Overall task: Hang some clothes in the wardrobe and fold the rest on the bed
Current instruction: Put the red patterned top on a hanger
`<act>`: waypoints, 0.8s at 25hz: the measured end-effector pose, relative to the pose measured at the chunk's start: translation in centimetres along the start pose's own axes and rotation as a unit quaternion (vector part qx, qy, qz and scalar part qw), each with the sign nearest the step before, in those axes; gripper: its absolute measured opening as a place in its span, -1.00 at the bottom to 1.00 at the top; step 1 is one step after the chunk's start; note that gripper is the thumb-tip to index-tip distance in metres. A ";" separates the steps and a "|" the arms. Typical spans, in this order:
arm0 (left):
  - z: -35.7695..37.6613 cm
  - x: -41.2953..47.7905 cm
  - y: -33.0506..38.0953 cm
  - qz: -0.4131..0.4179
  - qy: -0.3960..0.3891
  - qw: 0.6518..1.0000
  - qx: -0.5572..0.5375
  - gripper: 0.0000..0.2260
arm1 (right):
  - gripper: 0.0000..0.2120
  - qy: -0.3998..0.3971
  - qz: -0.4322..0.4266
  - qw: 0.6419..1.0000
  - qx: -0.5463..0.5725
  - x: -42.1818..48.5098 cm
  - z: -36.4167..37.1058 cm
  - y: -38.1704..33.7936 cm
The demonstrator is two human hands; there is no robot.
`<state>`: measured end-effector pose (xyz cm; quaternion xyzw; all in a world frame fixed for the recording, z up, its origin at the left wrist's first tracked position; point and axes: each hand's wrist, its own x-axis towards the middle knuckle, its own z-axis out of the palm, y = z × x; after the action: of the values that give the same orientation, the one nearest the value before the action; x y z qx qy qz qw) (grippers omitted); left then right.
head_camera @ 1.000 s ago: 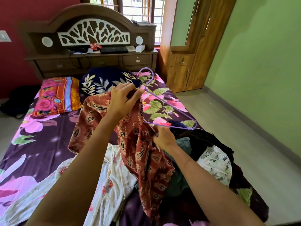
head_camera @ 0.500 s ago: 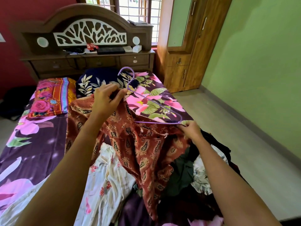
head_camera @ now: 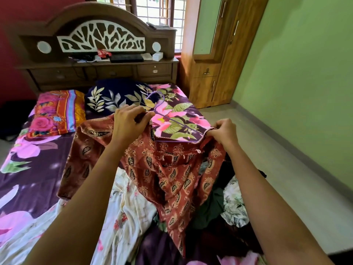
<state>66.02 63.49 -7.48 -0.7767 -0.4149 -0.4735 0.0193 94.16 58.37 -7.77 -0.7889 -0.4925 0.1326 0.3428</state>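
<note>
Bed (head_camera: 28, 169) under me, wardrobe (head_camera: 229, 54) far right with its doors shut. Rust paisley top (head_camera: 172, 178) is up over the bed, spread wide now where it was bunched a second ago. Purple hanger (head_camera: 178, 123): right end has gone under the shoulder cloth. Left hand (head_camera: 129, 123) pinches the neckline by the hook, and right hand (head_camera: 224, 131) grips the right shoulder. I read it as nearly hung, with the left shoulder next.

Bright daylight from the window (head_camera: 158, 16), panes blown out. Right of the window I see the wardrobe (head_camera: 229, 60) warmly lit and the green wall (head_camera: 305, 83) carrying soft shadow. Straight lines bow toward the edges; mild softness throughout.
</note>
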 end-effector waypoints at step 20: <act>-0.4 -0.6 -0.3 -0.028 0.082 0.992 0.097 -0.56 | -0.68 -0.129 0.016 0.978 -0.162 0.7 -1.8 -3.7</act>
<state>65.43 63.11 -7.85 -0.7178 -0.4770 -0.4940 0.1152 92.95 59.26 -3.84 -0.8179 -0.5349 0.1573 0.1422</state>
